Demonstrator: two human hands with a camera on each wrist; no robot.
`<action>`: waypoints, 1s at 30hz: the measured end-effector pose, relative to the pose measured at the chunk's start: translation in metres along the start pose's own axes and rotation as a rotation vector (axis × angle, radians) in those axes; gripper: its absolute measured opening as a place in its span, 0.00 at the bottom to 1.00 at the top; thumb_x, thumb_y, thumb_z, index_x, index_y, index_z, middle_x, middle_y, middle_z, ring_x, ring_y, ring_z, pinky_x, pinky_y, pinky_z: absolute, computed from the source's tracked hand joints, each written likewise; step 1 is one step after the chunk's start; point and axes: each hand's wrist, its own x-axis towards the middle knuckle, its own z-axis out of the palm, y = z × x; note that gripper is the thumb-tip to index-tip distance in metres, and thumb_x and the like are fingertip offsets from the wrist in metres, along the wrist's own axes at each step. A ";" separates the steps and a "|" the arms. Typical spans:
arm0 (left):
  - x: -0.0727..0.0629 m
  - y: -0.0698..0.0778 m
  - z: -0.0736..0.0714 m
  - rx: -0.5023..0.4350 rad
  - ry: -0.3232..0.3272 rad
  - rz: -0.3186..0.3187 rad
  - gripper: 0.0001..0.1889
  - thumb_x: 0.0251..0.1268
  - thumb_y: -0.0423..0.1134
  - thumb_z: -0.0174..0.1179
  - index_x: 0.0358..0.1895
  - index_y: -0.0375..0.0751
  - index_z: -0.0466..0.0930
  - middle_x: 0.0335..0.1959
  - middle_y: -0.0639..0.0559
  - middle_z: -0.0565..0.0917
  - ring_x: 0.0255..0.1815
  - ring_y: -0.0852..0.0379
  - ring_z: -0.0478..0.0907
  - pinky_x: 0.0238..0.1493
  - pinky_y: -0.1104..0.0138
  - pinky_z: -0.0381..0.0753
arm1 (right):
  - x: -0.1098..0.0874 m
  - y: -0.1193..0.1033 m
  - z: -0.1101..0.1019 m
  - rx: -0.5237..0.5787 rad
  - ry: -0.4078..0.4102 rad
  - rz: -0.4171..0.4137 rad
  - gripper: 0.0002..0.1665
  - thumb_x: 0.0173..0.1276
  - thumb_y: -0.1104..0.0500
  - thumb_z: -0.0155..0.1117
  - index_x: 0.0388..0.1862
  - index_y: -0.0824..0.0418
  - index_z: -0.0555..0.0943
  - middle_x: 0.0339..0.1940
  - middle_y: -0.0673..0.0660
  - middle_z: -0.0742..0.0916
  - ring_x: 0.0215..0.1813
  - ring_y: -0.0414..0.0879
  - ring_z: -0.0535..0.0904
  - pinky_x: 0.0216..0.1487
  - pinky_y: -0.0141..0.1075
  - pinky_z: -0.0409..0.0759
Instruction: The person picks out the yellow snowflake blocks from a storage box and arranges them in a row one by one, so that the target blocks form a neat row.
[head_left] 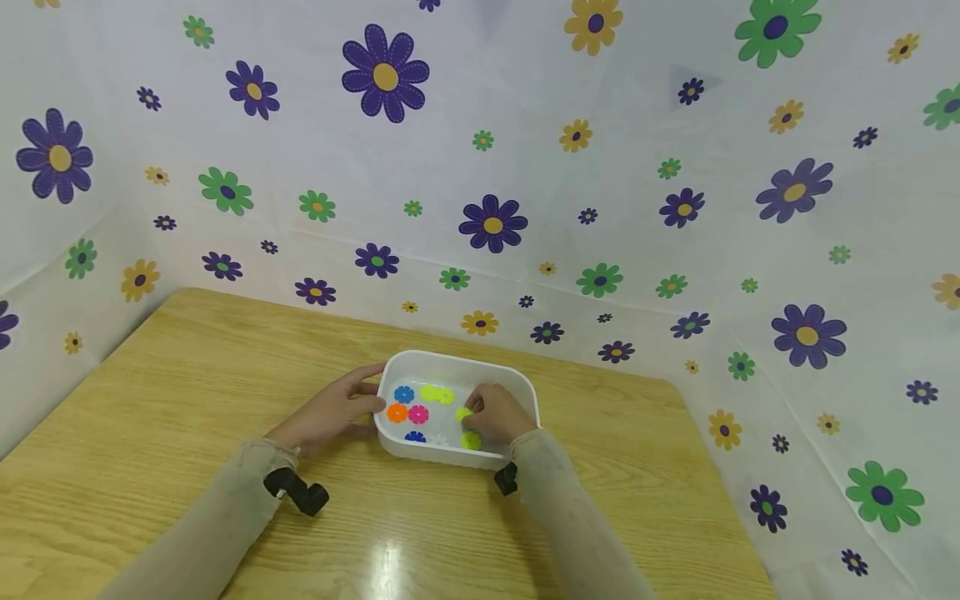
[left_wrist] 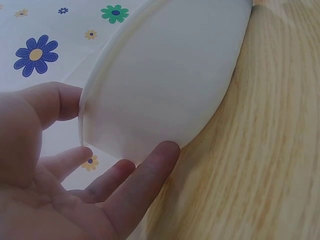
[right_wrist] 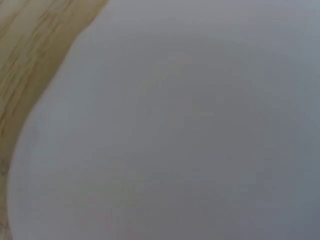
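Note:
A white plastic basin (head_left: 442,455) with a raised rim sits on the table. Several notched snowflake discs lie in it: a blue disc (head_left: 404,394), an orange disc (head_left: 397,412), a pink disc (head_left: 418,414) and yellow ones among them. My left hand (head_left: 341,409) holds the basin's left end; in the left wrist view one digit bends over the rim and other fingertips touch the outer wall. Inside the basin, toward its right side, my right hand (head_left: 497,414) pinches a yellow snowflake disc (head_left: 463,413) between thumb and finger. The basin's wall (right_wrist: 175,125) fills the right wrist view, hiding that hand.
Another yellow disc (head_left: 470,441) lies just below the right hand. A dark blue disc (head_left: 415,437) and a pale disc (head_left: 438,439) lie by the near wall. Behind the wooden table (head_left: 247,358) hangs a flower-patterned sheet (head_left: 420,167).

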 end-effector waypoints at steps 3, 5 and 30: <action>0.000 0.000 0.000 -0.002 -0.004 0.001 0.37 0.77 0.38 0.58 0.84 0.50 0.54 0.70 0.31 0.69 0.62 0.38 0.79 0.55 0.48 0.87 | 0.000 0.001 0.000 0.014 -0.014 -0.007 0.13 0.63 0.56 0.77 0.41 0.58 0.82 0.38 0.52 0.83 0.42 0.48 0.78 0.52 0.43 0.82; 0.001 -0.001 0.000 -0.002 -0.007 0.002 0.37 0.77 0.38 0.58 0.84 0.49 0.54 0.71 0.31 0.69 0.62 0.38 0.79 0.55 0.48 0.87 | -0.001 0.001 0.000 0.025 -0.025 -0.003 0.13 0.64 0.56 0.77 0.41 0.57 0.81 0.39 0.52 0.83 0.42 0.48 0.78 0.50 0.42 0.82; 0.002 -0.002 -0.001 -0.009 -0.007 0.005 0.37 0.77 0.38 0.58 0.84 0.51 0.53 0.70 0.31 0.68 0.61 0.38 0.78 0.54 0.48 0.87 | -0.024 0.002 -0.032 0.428 -0.001 -0.058 0.05 0.74 0.64 0.66 0.46 0.64 0.82 0.38 0.58 0.87 0.35 0.47 0.86 0.46 0.41 0.90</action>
